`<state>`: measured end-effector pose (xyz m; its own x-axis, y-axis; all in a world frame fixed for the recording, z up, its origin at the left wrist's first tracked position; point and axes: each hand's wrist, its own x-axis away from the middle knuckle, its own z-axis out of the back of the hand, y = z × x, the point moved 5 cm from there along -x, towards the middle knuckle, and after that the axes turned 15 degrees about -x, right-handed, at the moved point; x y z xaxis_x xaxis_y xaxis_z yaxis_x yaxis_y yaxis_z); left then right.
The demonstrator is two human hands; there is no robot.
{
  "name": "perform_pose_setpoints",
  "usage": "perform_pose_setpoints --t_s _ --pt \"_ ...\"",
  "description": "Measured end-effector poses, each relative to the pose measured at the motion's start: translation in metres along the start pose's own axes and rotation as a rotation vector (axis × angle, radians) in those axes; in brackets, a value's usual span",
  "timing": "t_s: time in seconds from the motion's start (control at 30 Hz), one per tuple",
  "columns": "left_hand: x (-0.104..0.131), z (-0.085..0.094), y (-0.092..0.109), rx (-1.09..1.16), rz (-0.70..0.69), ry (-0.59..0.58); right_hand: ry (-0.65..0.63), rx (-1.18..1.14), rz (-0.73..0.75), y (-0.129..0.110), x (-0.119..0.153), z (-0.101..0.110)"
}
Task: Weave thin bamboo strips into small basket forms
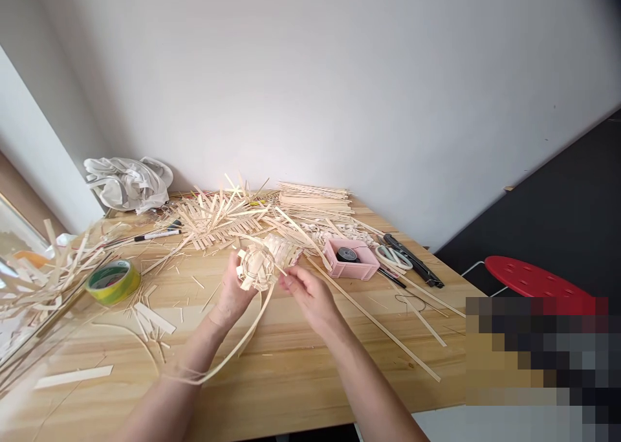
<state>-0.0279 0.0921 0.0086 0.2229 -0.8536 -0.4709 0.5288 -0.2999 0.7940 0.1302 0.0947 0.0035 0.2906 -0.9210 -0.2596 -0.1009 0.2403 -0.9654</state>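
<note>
— Fingers: status?
— Left hand: gripping woven piece, mid-scene. Right hand: fingertips pinching thin strip at the piece's right.
— Adjacent items?
— Pink box, right; tape roll, left; strip pile, far.

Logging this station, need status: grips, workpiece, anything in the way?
Left grip on woven piece. Right grip pinching thin strip beside it. Long strip loops across left forearm; loose strips piled beyond.
</note>
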Motion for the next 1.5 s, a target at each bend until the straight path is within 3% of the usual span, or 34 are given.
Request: perform_pose_setpoints --t_s 0.1,0.2,0.33,0.57,1.03,1.27,1.5 --pt "-0.001 0.008 0.0 -0.217 -0.011 0.056 -0.009 -0.183 -0.086 -0.019 0.01 -0.002" --pt "-0.001 0.009 0.004 -0.444 -0.058 0.072 -0.037 -0.092 -0.085 -0.034 0.013 -0.003" --pt "0.002 0.003 0.007 -0.537 -0.16 -0.037 0.105 0.099 0.067 -0.046 -0.003 0.017" --pt "0.008 -0.005 0.018 -0.425 -0.341 -0.242 -0.254 0.119 0.121 -0.056 -0.028 0.005" --pt "0.012 -0.006 0.034 -0.216 -0.285 -0.54 -0.221 0.208 0.215 -0.059 -0.028 0.003" --pt "0.016 -0.008 0.039 -0.174 -0.287 -0.758 -0.473 0.381 0.269 -0.066 -0.02 -0.001" --pt "0.017 -0.009 0.042 -0.161 -0.328 -0.805 -0.657 0.48 0.261 -0.072 -0.018 -0.002"
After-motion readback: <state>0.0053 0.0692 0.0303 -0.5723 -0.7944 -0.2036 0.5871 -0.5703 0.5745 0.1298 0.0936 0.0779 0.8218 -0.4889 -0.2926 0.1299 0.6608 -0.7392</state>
